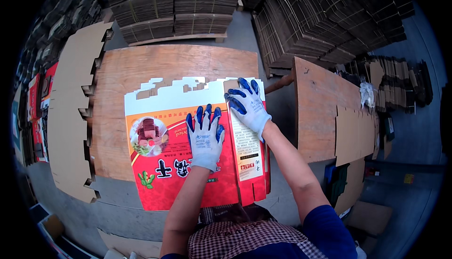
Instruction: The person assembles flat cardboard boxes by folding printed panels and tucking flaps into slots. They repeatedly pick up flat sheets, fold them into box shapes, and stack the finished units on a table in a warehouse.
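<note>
the left hand [205, 139] is lying flat, fingers spread, on the broad panel of the printed carton sheet [174, 193]; the right hand [247, 108], fingers also spread, is covering the far end of its narrow side panel [248, 158], which is running lengthwise away from the body. the sheet is overhanging the near edge of the wooden table [179, 61] (tabletop is stretching beyond and leftward).

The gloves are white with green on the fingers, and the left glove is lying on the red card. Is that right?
Not quite: the head view shows blue on the fingers, not green. The gloves are white, and the left glove is lying on the red card, just as you said.
</note>
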{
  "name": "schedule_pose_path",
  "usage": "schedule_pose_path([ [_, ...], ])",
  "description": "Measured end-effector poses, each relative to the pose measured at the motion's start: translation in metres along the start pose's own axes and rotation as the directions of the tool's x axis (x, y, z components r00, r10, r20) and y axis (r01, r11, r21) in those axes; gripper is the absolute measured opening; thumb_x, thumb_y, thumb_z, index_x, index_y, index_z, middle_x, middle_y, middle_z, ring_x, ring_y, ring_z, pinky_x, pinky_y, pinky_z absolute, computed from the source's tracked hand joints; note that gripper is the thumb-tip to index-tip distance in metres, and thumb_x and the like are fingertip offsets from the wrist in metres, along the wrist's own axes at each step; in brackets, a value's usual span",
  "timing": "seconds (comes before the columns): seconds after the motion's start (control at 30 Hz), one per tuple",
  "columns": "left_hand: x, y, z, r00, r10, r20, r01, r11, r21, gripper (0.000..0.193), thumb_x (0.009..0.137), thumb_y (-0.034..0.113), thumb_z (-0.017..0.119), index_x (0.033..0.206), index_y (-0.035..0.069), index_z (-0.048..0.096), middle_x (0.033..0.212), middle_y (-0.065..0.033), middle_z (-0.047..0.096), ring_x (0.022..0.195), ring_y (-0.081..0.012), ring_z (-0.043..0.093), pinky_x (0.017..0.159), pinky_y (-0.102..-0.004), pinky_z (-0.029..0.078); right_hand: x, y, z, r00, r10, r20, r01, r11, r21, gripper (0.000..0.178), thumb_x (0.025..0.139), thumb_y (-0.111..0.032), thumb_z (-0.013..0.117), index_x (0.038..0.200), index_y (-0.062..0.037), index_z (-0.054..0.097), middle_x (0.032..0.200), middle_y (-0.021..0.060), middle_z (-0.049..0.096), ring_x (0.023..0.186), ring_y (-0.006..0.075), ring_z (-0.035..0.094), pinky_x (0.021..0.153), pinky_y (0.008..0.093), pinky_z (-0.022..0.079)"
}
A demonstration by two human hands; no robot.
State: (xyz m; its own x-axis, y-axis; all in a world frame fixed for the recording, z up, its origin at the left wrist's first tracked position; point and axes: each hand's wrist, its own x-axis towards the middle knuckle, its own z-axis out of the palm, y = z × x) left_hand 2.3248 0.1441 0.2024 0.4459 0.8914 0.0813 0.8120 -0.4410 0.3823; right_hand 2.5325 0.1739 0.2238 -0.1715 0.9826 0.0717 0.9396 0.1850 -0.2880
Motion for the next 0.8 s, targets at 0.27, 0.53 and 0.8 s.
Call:
schedule_pose_path([
  [0.27,0.029,-0.004,0.002,0.999,-0.014,-0.044,0.013,0.999,-0.029,0.059,0.094,0.032,0.062,0.149,0.017,0.047,0.157,-0.0079,0.04,0.149,-0.0277,0.029,0.125,-0.0553,0.009,-0.005,0.004,0.001,0.998,0.036,-0.049,-0.032,0.997,0.072,0.032,0.093,-0.023,0.064,0.124,-0.0126,0.067,0.134,0.0107,0.059,0.145,0.0349,0.035,0.124,0.0541,0.016],
  [0.53,0.125,-0.017,0.01,0.98,0.079,-0.181,-0.093,0.993,-0.071,0.042,0.089,0.03,0.069,0.13,0.02,0.066,0.121,-0.0032,0.064,0.123,-0.0223,0.054,0.123,-0.0547,0.013,-0.003,0.0,0.0,0.996,0.063,-0.056,-0.053,0.986,0.158,0.033,0.092,-0.019,0.065,0.124,-0.0107,0.066,0.133,0.0118,0.06,0.146,0.0351,0.036,0.125,0.0534,0.014],
  [0.8,0.135,-0.016,0.008,0.99,0.098,-0.105,-0.1,0.995,-0.016,0.038,0.088,0.039,0.071,0.122,0.021,0.072,0.104,-0.0032,0.062,0.11,-0.0224,0.056,0.123,-0.0547,0.01,-0.005,0.003,0.002,0.992,0.061,-0.113,-0.037,0.979,0.199,0.03,0.091,-0.019,0.066,0.119,-0.0103,0.067,0.131,0.0116,0.061,0.143,0.0361,0.038,0.125,0.0548,0.013],
])
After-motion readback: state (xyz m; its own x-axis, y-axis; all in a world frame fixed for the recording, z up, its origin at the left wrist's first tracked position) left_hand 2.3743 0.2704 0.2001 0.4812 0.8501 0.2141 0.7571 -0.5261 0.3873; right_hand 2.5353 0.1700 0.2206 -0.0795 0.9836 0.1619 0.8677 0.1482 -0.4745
